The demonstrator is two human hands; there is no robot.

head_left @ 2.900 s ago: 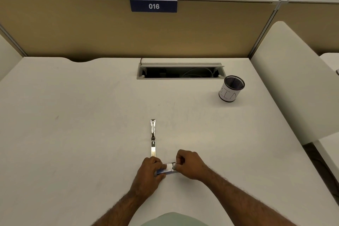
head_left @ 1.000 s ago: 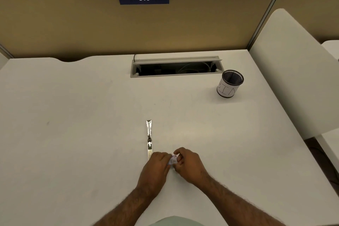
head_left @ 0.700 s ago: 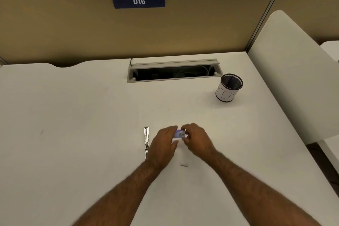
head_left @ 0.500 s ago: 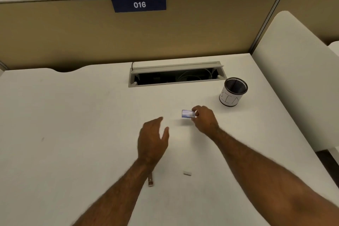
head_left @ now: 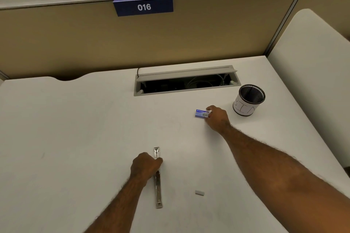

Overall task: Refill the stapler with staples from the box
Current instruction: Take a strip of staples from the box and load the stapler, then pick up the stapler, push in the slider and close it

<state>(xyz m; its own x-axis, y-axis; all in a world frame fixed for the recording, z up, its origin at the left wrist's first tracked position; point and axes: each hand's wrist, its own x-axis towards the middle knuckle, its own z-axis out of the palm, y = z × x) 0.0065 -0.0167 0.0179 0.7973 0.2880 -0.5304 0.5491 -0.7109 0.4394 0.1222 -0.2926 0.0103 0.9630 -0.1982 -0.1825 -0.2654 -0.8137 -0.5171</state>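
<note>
Your left hand (head_left: 145,165) is curled over the middle of the stapler (head_left: 157,178), a thin chrome one lying flat and opened out along the 12-to-6 line on the white desk (head_left: 75,128). At about 1 o'clock from it, well apart, your right hand (head_left: 216,118) pinches one end of the small blue staple box (head_left: 201,113), which rests on the desk near the mesh pen cup (head_left: 248,100). A short grey strip of staples (head_left: 199,192) lies loose at 4 o'clock from the stapler.

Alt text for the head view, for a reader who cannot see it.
On a white desk, the left hand grips an opened metal stapler while the right hand holds a small blue staple box near a mesh pen cup. A staple strip lies loose nearby.
</note>
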